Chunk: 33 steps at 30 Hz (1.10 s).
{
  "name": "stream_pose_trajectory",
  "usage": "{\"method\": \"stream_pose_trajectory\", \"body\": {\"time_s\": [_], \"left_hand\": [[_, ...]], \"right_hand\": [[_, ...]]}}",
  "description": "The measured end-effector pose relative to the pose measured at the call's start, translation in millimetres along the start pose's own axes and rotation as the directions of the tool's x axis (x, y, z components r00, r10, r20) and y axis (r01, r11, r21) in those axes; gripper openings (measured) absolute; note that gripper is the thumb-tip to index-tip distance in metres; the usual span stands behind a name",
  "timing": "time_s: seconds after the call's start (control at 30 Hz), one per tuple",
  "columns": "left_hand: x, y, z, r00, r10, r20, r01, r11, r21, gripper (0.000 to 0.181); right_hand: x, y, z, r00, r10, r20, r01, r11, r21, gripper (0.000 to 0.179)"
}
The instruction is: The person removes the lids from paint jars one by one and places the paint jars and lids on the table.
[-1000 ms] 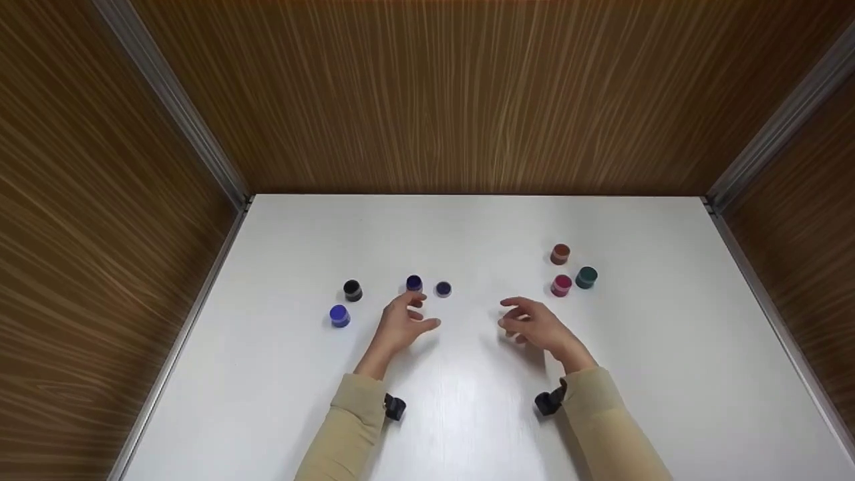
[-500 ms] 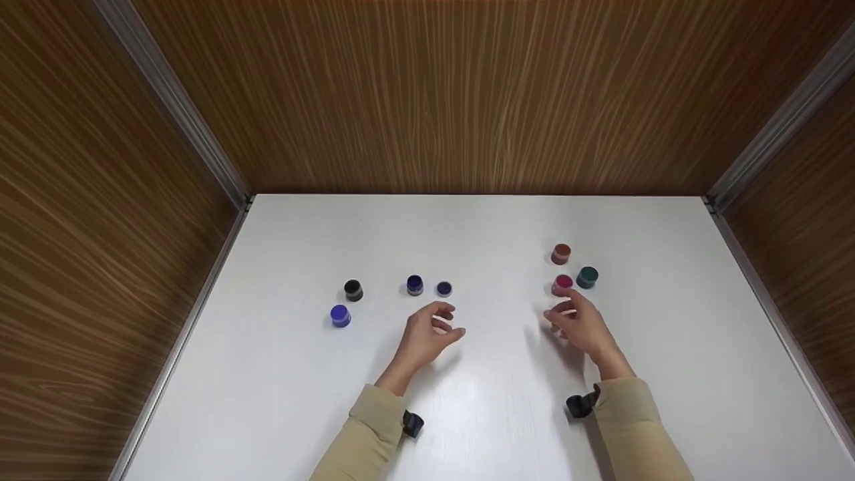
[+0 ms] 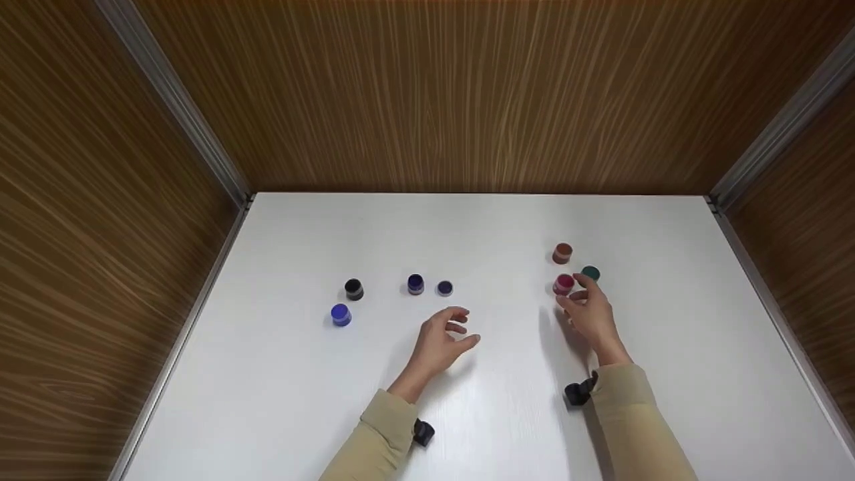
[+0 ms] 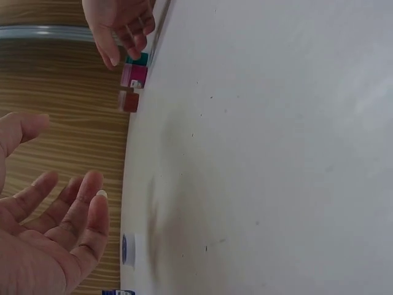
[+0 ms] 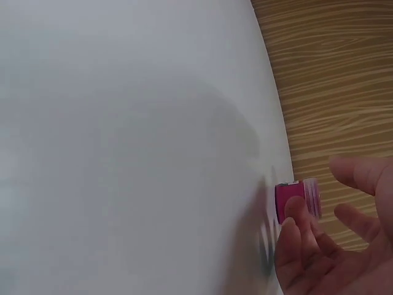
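Note:
My right hand (image 3: 591, 315) is at the pink paint jar (image 3: 563, 284), thumb and fingers spread near its side. In the right wrist view the fingertips overlap the pink jar (image 5: 290, 200), with the thumb apart from it. A green jar (image 3: 590, 272), partly hidden by the fingers, stands just behind, and an orange-brown jar (image 3: 562, 253) stands farther back. My left hand (image 3: 441, 341) hovers over the white table with relaxed, parted fingers and nothing in them. Beyond its fingertips are a dark blue jar (image 3: 415, 284) and a low round piece with a dark top (image 3: 445, 288).
To the left on the white table (image 3: 267, 374) stand a black jar (image 3: 354, 289) and a bright blue jar (image 3: 340, 314). Wood-grain panels (image 3: 427, 100) rise behind the table and at both sides.
My right hand has moved right and forward to the pink jar, its fingers now overlapping the green one. My left hand has drawn back and right, away from the dark blue jar.

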<state>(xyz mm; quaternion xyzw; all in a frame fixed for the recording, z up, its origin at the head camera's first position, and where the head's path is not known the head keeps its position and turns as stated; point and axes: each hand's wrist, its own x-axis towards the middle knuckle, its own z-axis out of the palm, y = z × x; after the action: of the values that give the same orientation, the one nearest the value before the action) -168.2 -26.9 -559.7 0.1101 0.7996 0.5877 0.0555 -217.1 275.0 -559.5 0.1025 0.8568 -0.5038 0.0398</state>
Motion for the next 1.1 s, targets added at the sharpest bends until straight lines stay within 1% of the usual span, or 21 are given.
{"method": "stream_pose_trajectory", "body": {"time_s": [0.1, 0.3, 0.47, 0.67, 0.87, 1.0, 1.1], "left_hand": [[0.3, 0.6, 2.7, 1.0, 0.004, 0.002, -0.004, 1.0, -0.001, 0.047], [0.0, 1.1, 6.5, 1.0, 0.018, 0.011, -0.018, 1.0, 0.002, 0.048], [-1.6, 0.0, 7.4, 1.0, 0.021, 0.015, -0.021, 1.0, 0.004, 0.048], [-4.3, 1.2, 7.0, 0.999, 0.031, 0.02, -0.031, 0.999, 0.008, 0.048], [-7.8, 3.7, 5.9, 0.999, 0.033, 0.024, -0.033, 0.999, 0.016, 0.048], [-9.4, 4.6, 5.6, 0.999, 0.034, 0.022, -0.034, 0.999, 0.017, 0.049], [-11.6, 5.7, 4.8, 0.999, 0.046, 0.02, -0.047, 0.999, 0.021, 0.05]], "right_hand": [[5.2, -2, 1, 1.0, 0.009, -0.022, -0.01, 0.999, -0.032, 0.064], [12.6, -4, 2, 1.0, 0.011, -0.024, -0.013, 0.995, -0.098, 0.059], [14.1, -3, 5, 0.999, 0.004, -0.032, -0.007, 0.993, -0.114, 0.052], [12.8, -2, 8, 1.0, -0.002, -0.024, -0.001, 0.992, -0.125, 0.045], [9.4, -1, 11, 1.0, -0.023, -0.009, 0.021, 0.991, -0.132, 0.051], [4.4, -2, 15, 0.999, -0.037, 0.02, 0.039, 0.991, -0.131, 0.049], [-1.5, -4, 19, 0.998, -0.031, 0.05, 0.036, 0.994, -0.099, 0.048]]}}
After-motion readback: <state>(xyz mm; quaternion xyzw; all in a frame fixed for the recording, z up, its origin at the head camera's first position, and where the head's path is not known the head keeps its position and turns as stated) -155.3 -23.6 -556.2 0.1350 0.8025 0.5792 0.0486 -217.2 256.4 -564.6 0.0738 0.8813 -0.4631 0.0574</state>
